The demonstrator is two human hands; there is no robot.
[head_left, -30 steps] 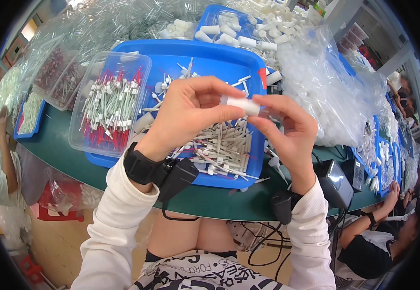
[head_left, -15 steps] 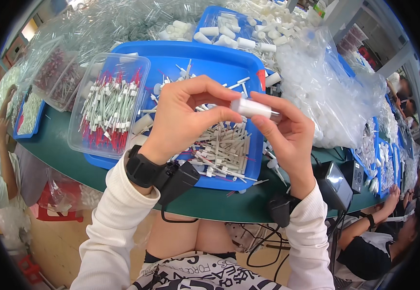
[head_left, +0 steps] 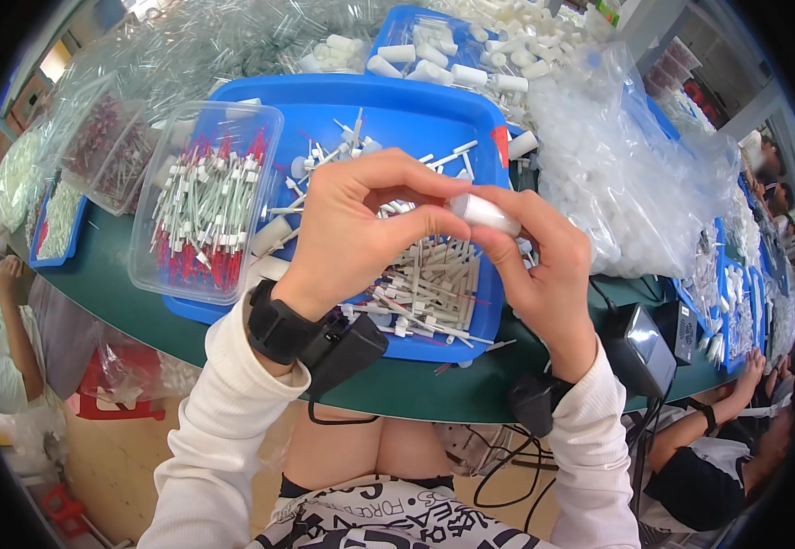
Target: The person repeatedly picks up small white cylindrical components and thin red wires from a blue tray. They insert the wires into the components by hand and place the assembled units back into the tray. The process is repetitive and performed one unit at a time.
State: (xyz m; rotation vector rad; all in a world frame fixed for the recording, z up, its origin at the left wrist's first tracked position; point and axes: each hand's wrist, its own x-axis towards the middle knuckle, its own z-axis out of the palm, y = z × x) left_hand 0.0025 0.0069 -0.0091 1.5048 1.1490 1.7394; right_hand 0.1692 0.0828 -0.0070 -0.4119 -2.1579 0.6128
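Note:
A short white cylinder (head_left: 489, 215) with a clear, shiny end is held between both hands above the blue tray (head_left: 397, 114). My left hand (head_left: 347, 215) pinches its left end between thumb and fingertips. Round its right side curl the fingers and thumb of my right hand (head_left: 548, 261). Beneath them in the tray lie a heap of thin white sticks (head_left: 425, 293) with small connectors, several with reddish wires. A few loose white cylinders (head_left: 271, 235) rest at the tray's left side, partly behind my left hand.
Left of the tray, a clear plastic box (head_left: 141, 261) holds red-and-white wired pieces. Behind stand a smaller blue tray (head_left: 384, 41) of white cylinders and a pile of clear tubes (head_left: 178, 55). A large clear bag (head_left: 612, 174) sits right; a black device (head_left: 640, 352) lies near the green table edge.
Both hands have shifted slightly right and come closer together on the white cylinder. Its clear end now faces my left fingertips, and the right fingers cover more of its other end.

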